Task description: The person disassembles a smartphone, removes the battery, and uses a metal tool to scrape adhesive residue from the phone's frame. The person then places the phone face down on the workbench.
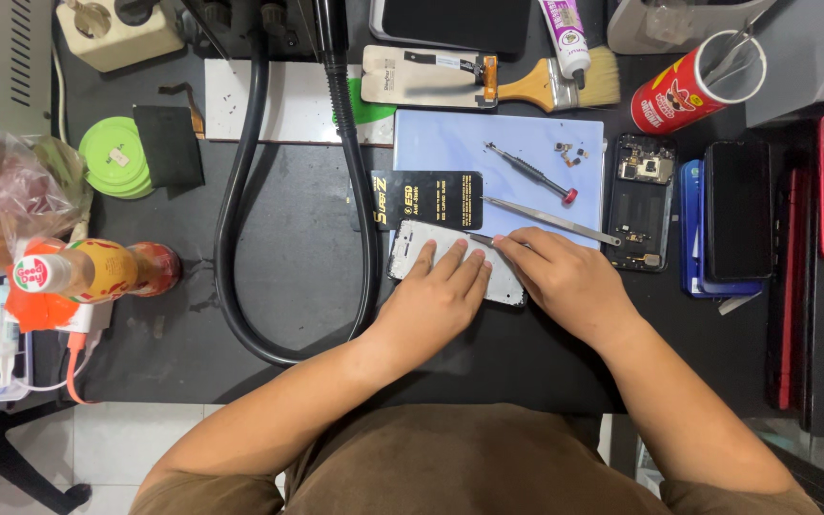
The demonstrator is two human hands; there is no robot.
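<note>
My left hand [442, 291]: flat, fingers together and stretched out, pressing down on the white phone frame [412, 250]; it grips nothing.
My right hand [565, 277]: curled, fingertips bunched at the frame's upper right edge; whether they pinch something small there I cannot tell.
White phone frame: lies flat on the black bench mat [288, 238], under both my hands, its left end showing beyond my left fingertips.
Black flat packet [426, 198]: just above my left fingertips, touching or nearly touching the frame's top edge.
Pale blue work pad [517, 143]: beyond both hands, partly under the packet.
Tweezers [550, 220]: on the blue pad, just above my right knuckles, slanted.
Screwdriver [529, 172]: farther up the pad than the tweezers, red cap end toward the right.
Small loose parts [571, 154]: near the pad's far right corner, well beyond my right hand.
Opened phone body [643, 200]: just right of my right hand, insides facing up.
Stack of phones [731, 219]: farther right, well apart from my hands.
Black flexible hose [240, 219]: loops left of my left hand, passing close by the frame's left end.
Paint brush [555, 84]: at the far edge, beyond the pad.
Red tube can [693, 91]: far right corner, holding metal tools.
Bottle [97, 272]: lying well to the left of my left arm.
</note>
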